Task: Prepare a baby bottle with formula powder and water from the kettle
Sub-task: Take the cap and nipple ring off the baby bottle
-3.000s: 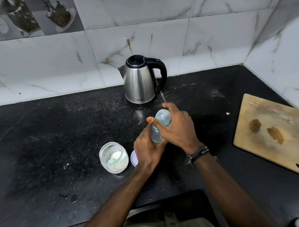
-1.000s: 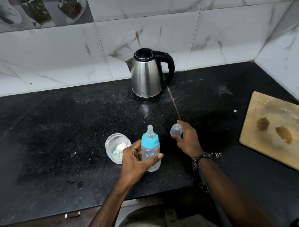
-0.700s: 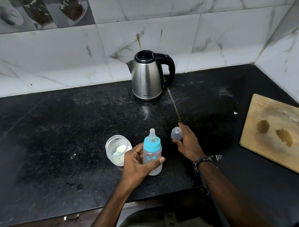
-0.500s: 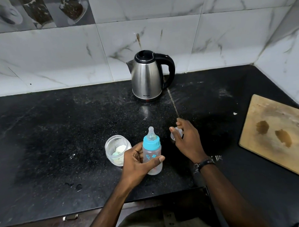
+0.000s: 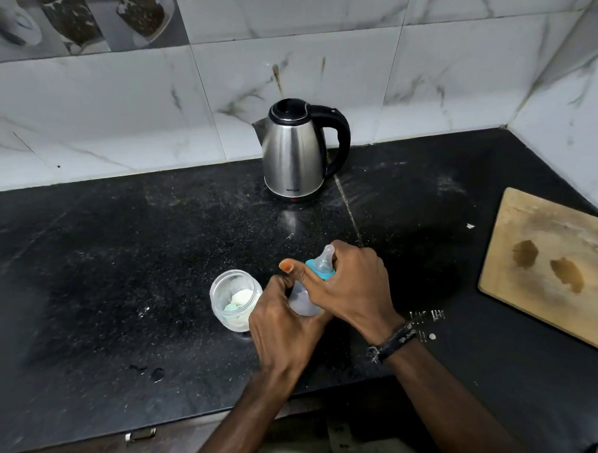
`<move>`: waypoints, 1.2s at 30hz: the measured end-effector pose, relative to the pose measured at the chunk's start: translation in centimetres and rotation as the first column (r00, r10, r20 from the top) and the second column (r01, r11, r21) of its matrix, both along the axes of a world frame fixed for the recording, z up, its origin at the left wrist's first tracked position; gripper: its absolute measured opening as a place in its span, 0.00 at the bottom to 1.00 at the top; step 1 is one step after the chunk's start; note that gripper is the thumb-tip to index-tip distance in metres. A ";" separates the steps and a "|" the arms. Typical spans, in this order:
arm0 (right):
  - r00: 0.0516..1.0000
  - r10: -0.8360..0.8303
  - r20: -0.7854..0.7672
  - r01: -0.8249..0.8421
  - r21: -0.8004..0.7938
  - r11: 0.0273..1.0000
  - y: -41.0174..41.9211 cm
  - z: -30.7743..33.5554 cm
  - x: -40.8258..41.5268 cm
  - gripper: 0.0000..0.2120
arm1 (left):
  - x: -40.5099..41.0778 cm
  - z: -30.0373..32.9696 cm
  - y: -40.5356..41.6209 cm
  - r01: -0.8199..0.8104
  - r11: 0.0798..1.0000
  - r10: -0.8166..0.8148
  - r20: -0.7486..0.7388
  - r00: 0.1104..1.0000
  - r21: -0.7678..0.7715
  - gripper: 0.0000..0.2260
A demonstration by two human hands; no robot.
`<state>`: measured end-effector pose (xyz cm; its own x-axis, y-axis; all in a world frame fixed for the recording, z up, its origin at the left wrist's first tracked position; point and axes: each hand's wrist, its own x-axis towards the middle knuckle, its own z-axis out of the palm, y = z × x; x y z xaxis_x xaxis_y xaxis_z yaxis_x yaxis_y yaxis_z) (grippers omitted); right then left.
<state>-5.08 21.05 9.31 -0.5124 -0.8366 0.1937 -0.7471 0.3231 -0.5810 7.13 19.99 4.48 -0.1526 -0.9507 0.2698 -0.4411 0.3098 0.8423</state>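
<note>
A clear baby bottle (image 5: 302, 299) with a blue collar and a teat on top stands near the front of the black counter. My left hand (image 5: 281, 324) grips its body from the left. My right hand (image 5: 353, 289) is curled round the blue collar just under the teat. The bottle's clear cap is out of sight behind my hands. An open glass jar (image 5: 235, 299) with pale formula powder stands just left of the bottle. The steel kettle (image 5: 296, 152) with a black handle stands farther back by the wall.
A wooden cutting board (image 5: 553, 266) lies at the right side of the black counter (image 5: 104, 269). Tiled walls close the back and right. A drawer handle (image 5: 140, 435) shows below the counter's front edge.
My right hand has left the clear cap and moved left onto the bottle's blue collar. My left hand stays on the bottle's body. Three seconds ago the cap was on the bottle.
</note>
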 end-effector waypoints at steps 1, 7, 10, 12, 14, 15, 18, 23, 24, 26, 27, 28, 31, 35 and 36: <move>1.000 -0.002 0.009 0.002 -0.002 1.000 0.0 0.1 0.1 0.34 | 0.0 0.1 0.1 0.004 1.000 -0.004 0.000 1.000 -0.001 0.23; 0.999 0.026 0.045 -0.023 -0.062 0.998 0.1 0.5 -0.5 0.26 | 0.2 0.6 -0.3 0.047 0.996 -0.047 -0.011 0.999 0.076 0.23; 0.997 0.047 0.060 -0.041 -0.091 0.995 0.1 0.6 -0.8 0.25 | 0.1 0.9 -0.5 0.079 0.990 -0.077 -0.022 0.997 0.118 0.23; 0.996 0.052 0.075 -0.044 -0.104 0.994 0.1 0.7 -0.9 0.24 | 0.2 1.2 -0.6 0.108 0.984 -0.103 -0.039 0.994 0.139 0.22; 0.993 0.064 0.097 -0.052 -0.124 0.991 0.2 0.7 -1.0 0.24 | 0.3 1.4 -0.7 0.147 0.974 -0.136 -0.075 0.988 0.171 0.20; 0.992 0.073 0.103 -0.059 -0.134 0.989 0.2 0.8 -0.9 0.23 | 0.3 1.3 -0.8 0.172 0.966 -0.154 -0.105 0.983 0.192 0.19; 0.982 0.139 0.126 -0.117 -0.168 0.979 0.3 0.9 -1.2 0.23 | 0.7 1.3 -1.3 0.319 0.908 -0.250 -0.261 0.932 0.271 0.19; 0.819 0.494 0.293 -0.359 -0.410 0.838 1.1 1.1 -1.8 0.15 | 2.1 2.1 -1.3 0.659 0.637 -0.375 -0.587 0.718 0.400 0.19; 0.790 0.530 0.309 -0.380 -0.432 0.818 1.2 1.3 -1.8 0.12 | 2.2 2.3 -1.3 0.656 0.645 -0.379 -0.580 0.721 0.393 0.20; 0.738 0.558 0.380 -0.416 -0.395 0.819 1.3 1.8 -2.4 0.12 | 2.1 2.5 -1.3 0.596 0.715 -0.373 -0.522 0.767 0.365 0.22; 0.715 0.559 0.420 -0.440 -0.351 0.827 1.4 2.2 -2.8 0.17 | 2.0 2.6 -1.3 0.558 0.753 -0.359 -0.492 0.793 0.349 0.21; 0.697 0.565 0.442 -0.472 -0.311 0.825 1.4 2.5 -3.2 0.22 | 1.9 2.5 -1.3 0.524 0.785 -0.344 -0.472 0.812 0.331 0.22; 0.735 0.555 0.390 -0.480 -0.278 0.832 1.5 3.0 -3.7 0.32 | 1.3 2.2 -1.0 0.453 0.846 -0.304 -0.444 0.843 0.282 0.22; 0.930 0.335 0.152 -0.312 -0.157 0.937 1.4 3.3 -2.5 0.44 | 0.9 1.9 -0.6 0.348 0.915 -0.252 -0.386 0.887 0.203 0.19; 0.945 0.296 0.140 -0.277 -0.138 0.951 1.4 3.2 -2.2 0.44 | 0.8 2.0 -0.5 0.317 0.929 -0.231 -0.372 0.899 0.190 0.19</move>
